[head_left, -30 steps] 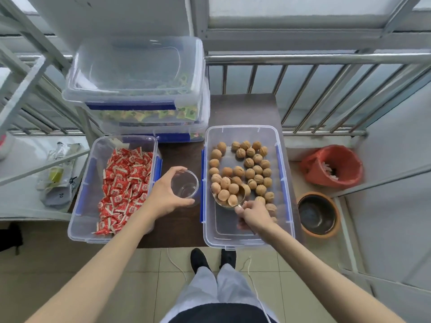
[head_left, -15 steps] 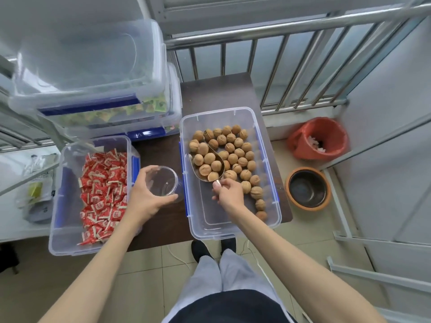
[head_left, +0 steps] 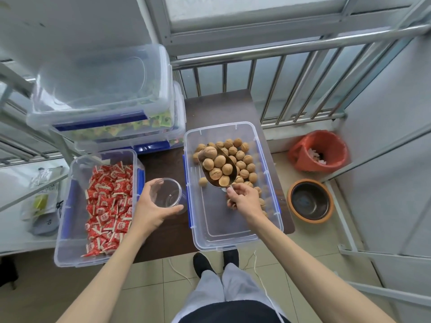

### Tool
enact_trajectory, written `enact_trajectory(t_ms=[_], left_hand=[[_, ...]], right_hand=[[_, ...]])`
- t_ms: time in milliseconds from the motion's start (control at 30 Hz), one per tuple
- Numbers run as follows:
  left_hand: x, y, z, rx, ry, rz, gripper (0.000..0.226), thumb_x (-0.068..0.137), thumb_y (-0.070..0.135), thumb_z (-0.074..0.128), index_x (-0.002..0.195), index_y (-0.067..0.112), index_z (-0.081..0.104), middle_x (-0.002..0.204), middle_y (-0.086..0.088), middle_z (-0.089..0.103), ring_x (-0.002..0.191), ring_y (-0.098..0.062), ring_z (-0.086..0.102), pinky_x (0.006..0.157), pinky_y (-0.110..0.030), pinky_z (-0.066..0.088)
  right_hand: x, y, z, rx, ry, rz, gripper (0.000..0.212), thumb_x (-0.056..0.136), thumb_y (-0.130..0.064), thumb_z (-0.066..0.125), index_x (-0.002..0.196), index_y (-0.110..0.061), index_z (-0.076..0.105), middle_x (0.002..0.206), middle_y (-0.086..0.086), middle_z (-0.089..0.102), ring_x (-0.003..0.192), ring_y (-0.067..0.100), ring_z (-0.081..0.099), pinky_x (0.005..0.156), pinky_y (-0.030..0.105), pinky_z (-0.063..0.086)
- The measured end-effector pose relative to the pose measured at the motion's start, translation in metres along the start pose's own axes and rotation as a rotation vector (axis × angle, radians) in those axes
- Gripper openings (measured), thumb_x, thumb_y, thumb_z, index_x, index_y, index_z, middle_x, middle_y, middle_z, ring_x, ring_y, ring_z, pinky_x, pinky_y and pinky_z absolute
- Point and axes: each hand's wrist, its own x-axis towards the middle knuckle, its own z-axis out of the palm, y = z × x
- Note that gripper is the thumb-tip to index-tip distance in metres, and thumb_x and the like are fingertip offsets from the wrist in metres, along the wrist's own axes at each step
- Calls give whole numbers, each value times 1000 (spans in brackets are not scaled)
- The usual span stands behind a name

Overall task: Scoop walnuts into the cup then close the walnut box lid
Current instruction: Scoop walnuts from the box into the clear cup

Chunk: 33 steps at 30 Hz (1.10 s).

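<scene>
Steel scoop (head_left: 218, 167) loaded high, seven or so walnuts (head_left: 220, 161) heaped in it, held just above the open walnut box (head_left: 268, 183)! The right hand (head_left: 242, 198) has its fingers (head_left: 235, 191) clenched around the short handle at the scoop's near end. Across the gap, the left hand (head_left: 152, 206) wraps the clear plastic cup (head_left: 169, 193), fingers grasping its wall, the cup empty and standing on the dark tabletop (head_left: 163, 162) between the walnut box and the tub of red candies (head_left: 107, 201). Here's the danger: that scoop looks about as wide as the cup's mouth, and the nuts are round and piled loose. Tip it too fast and I'd expect some to bounce off the rim and roll across the tabletop or drop to the tiled floor (head_left: 149, 283). No lid for the walnut box is clearly in view yet.
</scene>
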Motion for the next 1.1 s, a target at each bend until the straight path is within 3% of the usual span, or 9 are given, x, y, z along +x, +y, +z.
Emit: enact_trajectory(t_ms=[167, 267, 400, 533, 667, 833, 967, 1100], left_hand=[[0, 5, 4, 4, 69, -9, 88, 59, 22, 98, 131, 27, 47, 133, 6, 55, 127, -13, 50, 99, -21, 37], [4, 14, 7, 44, 144, 45, 84, 61, 21, 97, 132, 22, 52, 130, 2, 59, 122, -14, 55, 93, -17, 41], [15, 26, 14, 147, 199, 165, 82, 57, 27, 97, 127, 25, 55, 124, 1, 60, 116, -20, 59, 95, -37, 52], [17, 44, 24, 316, 220, 284, 77, 56, 33, 92, 125, 27, 59, 125, 2, 60, 117, -21, 52, 93, -34, 39], [10, 54, 29, 436, 212, 387, 82, 55, 30, 89, 130, 24, 57, 126, -2, 58, 119, -25, 49, 97, -43, 39], [5, 54, 35, 485, 183, 419, 83, 56, 29, 88, 133, 22, 57, 130, -4, 56, 126, -25, 44, 103, -39, 29], [4, 53, 37, 464, 180, 409, 82, 57, 24, 87, 133, 19, 56, 130, -6, 56, 125, -25, 42, 103, -44, 34], [4, 49, 37, 462, 162, 399, 83, 56, 19, 87, 133, 19, 56, 130, -7, 54, 125, -25, 39, 101, -43, 34]], right_hand=[[-6, -6, -9, -63, -94, -6, 12, 95, -14, 61, 99, -5, 69, 74, 2, 69, 61, 12, 58, 51, 16, 47], [-10, -15, -17, -93, -196, -37, 7, 95, -11, 61, 93, -11, 68, 75, 6, 70, 51, 2, 56, 46, 15, 43], [-12, -30, -30, -189, -348, -63, 8, 94, -13, 63, 88, -13, 68, 67, -3, 70, 52, 9, 53, 48, 23, 41], [-17, -52, -37, -299, -452, -73, 11, 94, -12, 63, 95, -3, 69, 72, 5, 68, 59, 18, 50, 52, 22, 42], [-17, -78, -44, -411, -517, -30, 12, 95, -14, 62, 91, -5, 69, 76, 13, 66, 46, 8, 46, 43, 18, 37], [-13, -103, -48, -676, -496, -80, 21, 92, -18, 65, 85, 1, 70, 70, 11, 60, 48, 10, 43, 46, 21, 36], [-19, -114, -41, -818, -458, -146, 25, 90, -17, 65, 82, 5, 72, 65, 6, 61, 35, -2, 42, 39, 9, 31], [-23, -123, -32, -881, -430, -117, 30, 87, -23, 65, 78, 5, 72, 62, 7, 61, 48, 13, 48, 48, 23, 40]])
